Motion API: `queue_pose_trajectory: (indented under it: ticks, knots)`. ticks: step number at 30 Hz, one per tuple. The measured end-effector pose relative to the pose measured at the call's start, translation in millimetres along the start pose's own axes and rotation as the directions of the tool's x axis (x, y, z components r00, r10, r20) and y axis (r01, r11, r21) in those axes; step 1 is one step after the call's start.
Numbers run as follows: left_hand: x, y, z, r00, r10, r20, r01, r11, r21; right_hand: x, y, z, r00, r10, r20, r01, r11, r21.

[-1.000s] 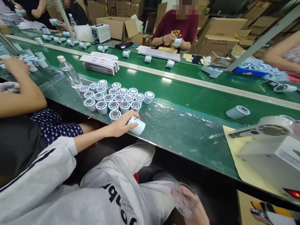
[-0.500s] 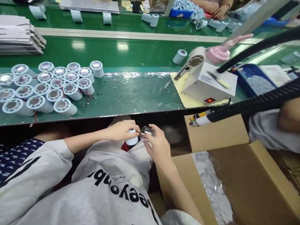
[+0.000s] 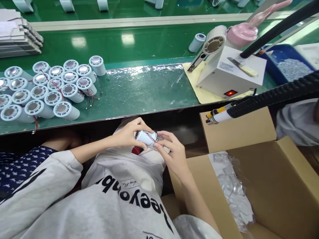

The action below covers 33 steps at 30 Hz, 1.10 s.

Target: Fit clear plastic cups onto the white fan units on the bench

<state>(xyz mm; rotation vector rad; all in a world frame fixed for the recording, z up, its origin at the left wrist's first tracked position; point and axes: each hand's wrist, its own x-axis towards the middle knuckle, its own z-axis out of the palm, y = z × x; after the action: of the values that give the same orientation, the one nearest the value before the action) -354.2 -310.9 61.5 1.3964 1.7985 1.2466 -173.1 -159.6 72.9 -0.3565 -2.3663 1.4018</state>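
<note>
The blue cylinder (image 3: pixel 144 138) is held by the half-closed left hand (image 3: pixel 131 133), long axis pointed right, toward the clear cup (image 3: pixel 159 138) pinched by the right hand (image 3: pixel 175 152).

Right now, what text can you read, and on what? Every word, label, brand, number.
"eeyonb", as best I can tell, on the light gray shirt; folds hide its ends.
Small script on the same shirt: too small to read.
Label on the white machine: too blurred to read.
</note>
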Motion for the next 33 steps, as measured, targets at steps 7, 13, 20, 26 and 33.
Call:
queue_pose_trajectory:
  ticks: [7,13,20,26,33]
  knots:
    - [-2,-12,-1.3,0.978,0.098,0.186,-0.082,0.992,-0.091,3,1,-3,0.97,0.243,-0.028,-0.218,0.913,0.344]
    - [-7,6,6.2,0.98,-0.145,0.134,0.18,0.934,-0.309,2,8,-6,0.984,0.166,0.056,-0.175,0.903,0.392]
    - [-12,17,1.8,0.949,-0.252,0.188,0.308,0.86,-0.406,-8,4,-10,0.991,-0.094,0.094,0.09,0.995,0.045]
    - [-12,21,-6.7,0.975,-0.073,0.21,0.148,0.919,-0.365,-12,4,-12,0.991,0.025,0.129,-0.052,0.976,0.21]
    - [-14,26,-7.4,0.971,-0.016,0.237,0.1,0.932,-0.348,-13,0,-14,0.969,0.184,0.167,-0.228,0.924,0.308]
